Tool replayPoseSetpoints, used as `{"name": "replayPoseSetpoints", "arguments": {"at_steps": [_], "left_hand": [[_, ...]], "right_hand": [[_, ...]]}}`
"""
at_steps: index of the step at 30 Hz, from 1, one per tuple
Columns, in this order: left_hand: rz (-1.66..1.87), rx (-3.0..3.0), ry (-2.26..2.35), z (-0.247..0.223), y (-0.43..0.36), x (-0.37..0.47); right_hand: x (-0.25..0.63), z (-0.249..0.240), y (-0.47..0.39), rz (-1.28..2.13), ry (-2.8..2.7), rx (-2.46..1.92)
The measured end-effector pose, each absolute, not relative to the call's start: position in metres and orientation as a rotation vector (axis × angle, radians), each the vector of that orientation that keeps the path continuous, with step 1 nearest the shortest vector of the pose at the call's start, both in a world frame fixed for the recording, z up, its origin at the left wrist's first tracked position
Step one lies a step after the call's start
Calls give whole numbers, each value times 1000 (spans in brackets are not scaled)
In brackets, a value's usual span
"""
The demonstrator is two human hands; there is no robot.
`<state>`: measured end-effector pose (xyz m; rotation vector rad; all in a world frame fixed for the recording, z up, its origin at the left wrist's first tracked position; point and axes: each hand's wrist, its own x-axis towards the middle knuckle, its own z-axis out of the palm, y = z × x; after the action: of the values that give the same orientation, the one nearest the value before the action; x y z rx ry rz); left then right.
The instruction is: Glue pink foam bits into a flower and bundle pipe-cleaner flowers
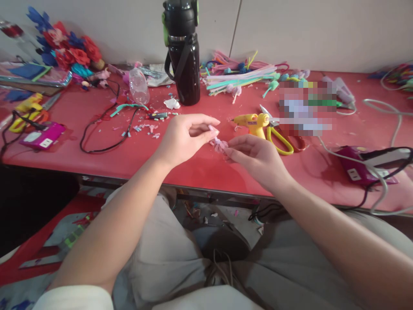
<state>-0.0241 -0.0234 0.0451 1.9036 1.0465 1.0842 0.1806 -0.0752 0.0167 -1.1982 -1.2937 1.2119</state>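
Observation:
Above the front of the red table, a small pale pink pipe-cleaner flower (220, 145) is between my two hands. My left hand (189, 137) pinches its upper end between thumb and fingertips. From the other side, my right hand (258, 158) has its thumb and fingers closed at the looped petals; the exact grip is partly hidden. Just behind my right hand lies a yellow hot glue gun (251, 122), its nozzle towards the left. Scissors (280, 138) with yellow and red handles lie beside it, partly covered by the glue gun.
A black bottle (189, 64) stands at the back, left of bundled pipe cleaners (240, 82). Purple power sockets (358, 165) with trailing cables sit right and left. A clear plastic bottle (138, 86), scattered pink scraps (151, 129) and fabric flowers (74, 47) are on the left.

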Motion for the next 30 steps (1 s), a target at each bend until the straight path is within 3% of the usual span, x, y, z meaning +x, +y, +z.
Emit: {"name": "replayPoseSetpoints", "arguments": {"at_steps": [18,30], "left_hand": [[1101,1814,1029,42,-27,-14],[1083,1866,1077,42,-28,-13]], "right_hand": [[178,20,-78,1151,-1374,-1217],[179,15,-81,448,-1780,-1230]]}}
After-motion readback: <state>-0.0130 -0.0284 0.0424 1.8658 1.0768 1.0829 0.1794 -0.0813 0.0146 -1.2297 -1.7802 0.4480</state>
